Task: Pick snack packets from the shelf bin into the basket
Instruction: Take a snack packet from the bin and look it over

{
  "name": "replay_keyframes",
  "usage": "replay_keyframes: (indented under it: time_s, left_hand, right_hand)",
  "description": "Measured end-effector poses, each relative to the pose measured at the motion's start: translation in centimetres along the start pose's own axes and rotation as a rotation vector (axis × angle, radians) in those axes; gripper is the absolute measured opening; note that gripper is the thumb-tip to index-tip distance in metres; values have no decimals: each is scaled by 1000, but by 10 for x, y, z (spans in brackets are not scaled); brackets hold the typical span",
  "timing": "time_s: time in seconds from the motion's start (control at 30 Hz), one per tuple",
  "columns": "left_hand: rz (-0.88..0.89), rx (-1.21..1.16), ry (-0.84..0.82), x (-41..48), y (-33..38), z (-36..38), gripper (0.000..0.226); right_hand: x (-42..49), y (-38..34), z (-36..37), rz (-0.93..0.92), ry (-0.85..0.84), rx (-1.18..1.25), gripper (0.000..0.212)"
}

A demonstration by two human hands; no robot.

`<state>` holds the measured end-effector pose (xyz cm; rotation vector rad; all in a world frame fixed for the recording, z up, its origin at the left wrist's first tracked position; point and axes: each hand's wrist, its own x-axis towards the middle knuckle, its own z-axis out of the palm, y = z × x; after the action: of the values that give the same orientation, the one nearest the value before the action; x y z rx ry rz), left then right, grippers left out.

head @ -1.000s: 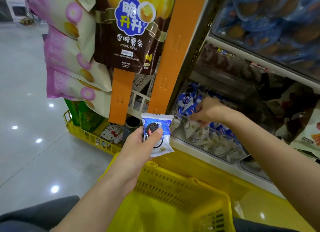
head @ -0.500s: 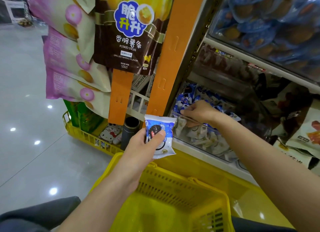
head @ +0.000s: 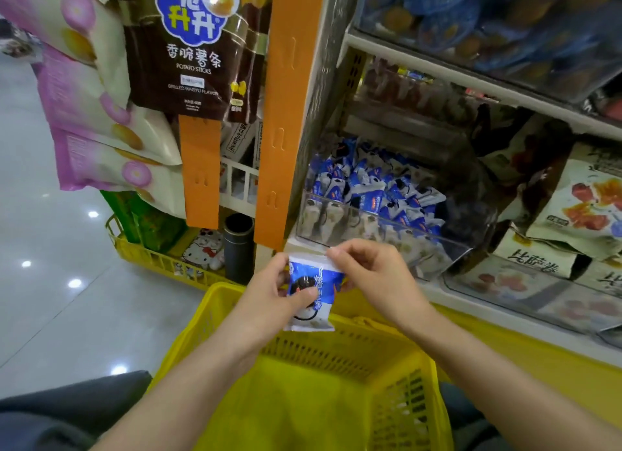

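My left hand (head: 266, 294) grips a blue-and-white plastic snack packet (head: 318, 275). The thumb presses on its printed face and the fingers curl behind it. The packet is upright, above the far rim of the yellow perforated plastic basket (head: 336, 349), which sits directly below both hands. I judge that it is held there so that a release drops it straight into the basket.

My right hand (head: 377, 282) is just right of the left hand. It pinches the top right corner of the same packet between thumb and forefinger. The likely purpose is to steady the packet, or to stack another against it. I cannot tell whether a second packet lies behind the first.

The clear plastic shelf bin (head: 380, 235) is beyond the right hand and slightly above it. Its low front wall faces me, which puts the heap of blue-and-white packets (head: 367, 188) inside it within easy reach. The basket sits close under the bin's front edge, so the transfer path is short.

Next step, in my judgement: lower both hands and let go over the basket.
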<state>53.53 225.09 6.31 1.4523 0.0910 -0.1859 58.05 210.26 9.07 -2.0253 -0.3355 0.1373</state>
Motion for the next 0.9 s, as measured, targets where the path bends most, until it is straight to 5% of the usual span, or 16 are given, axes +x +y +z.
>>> replay_keyframes:
  time_s: [0.23,0.33,0.6,0.77,0.9]
  left_hand:
    - [-3,59,47,3,-11,15,8]
    - [31,122,95,5,-14,16,20]
    - [-5,129,102,6,-22,22,22]
    - [-42,37,54,9,-19,21,8]
    - [-41,-48,149,8,-19,20,27]
  right_hand:
    - [-12,26,4,7,40,105,27]
    - [-15,35,8,42,-27,157,24]
    - [-25,42,4,-278,43,-420,9]
    - [-18,40,-1,28,80,31,17]
    - [-16,37,-9,284,149,513,4]
